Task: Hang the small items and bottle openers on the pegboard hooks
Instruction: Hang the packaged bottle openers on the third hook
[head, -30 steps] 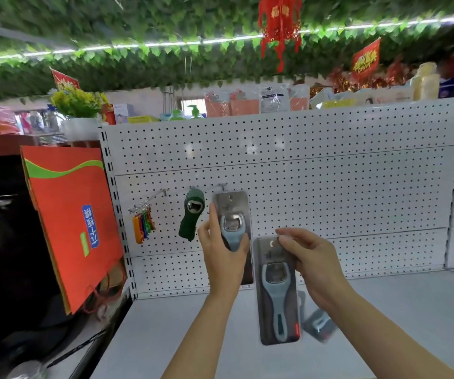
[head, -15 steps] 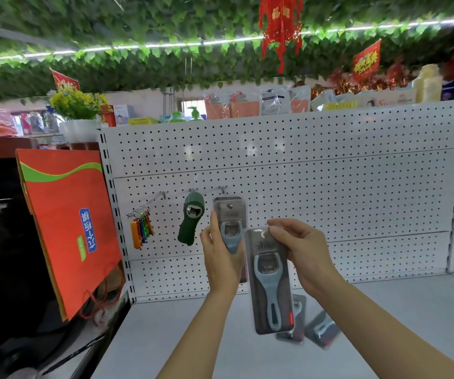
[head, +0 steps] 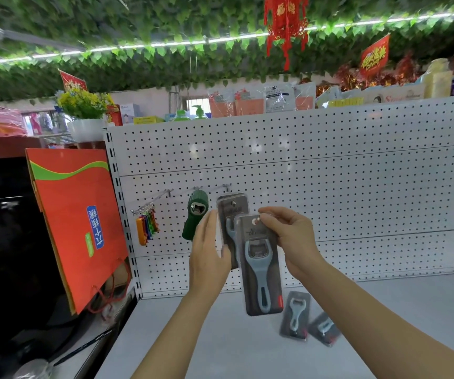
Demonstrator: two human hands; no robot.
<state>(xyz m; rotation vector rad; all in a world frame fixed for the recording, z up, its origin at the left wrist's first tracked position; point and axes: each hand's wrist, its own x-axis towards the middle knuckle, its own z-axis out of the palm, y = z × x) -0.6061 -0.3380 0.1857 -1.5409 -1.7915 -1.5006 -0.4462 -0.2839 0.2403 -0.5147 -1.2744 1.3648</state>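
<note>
A white pegboard [head: 329, 187] carries three hooks. The left hook holds several coloured keyring openers [head: 146, 224] and the middle hook a green bottle opener [head: 196, 218]. A packaged blue-grey bottle opener [head: 232, 207] hangs on the right hook [head: 227, 187]. My left hand [head: 209, 258] holds this hanging pack by its lower left edge, thumb up along the side. My right hand [head: 288, 239] pinches the top of a second packaged opener [head: 261, 272] beside its hang hole, just in front of and below the hung pack. Two more packs [head: 294, 315] lie on the shelf.
The grey shelf surface [head: 220, 337] runs below the pegboard. An orange gift bag [head: 78, 220] leans at the left against a black appliance [head: 7, 242]. Packaged goods stand along the top of the pegboard. Most of the pegboard to the right bears no hooks.
My right hand has lifted its packaged opener up and to the left, so it now overlaps the hung pack. My left hand has stayed on the hung pack.
</note>
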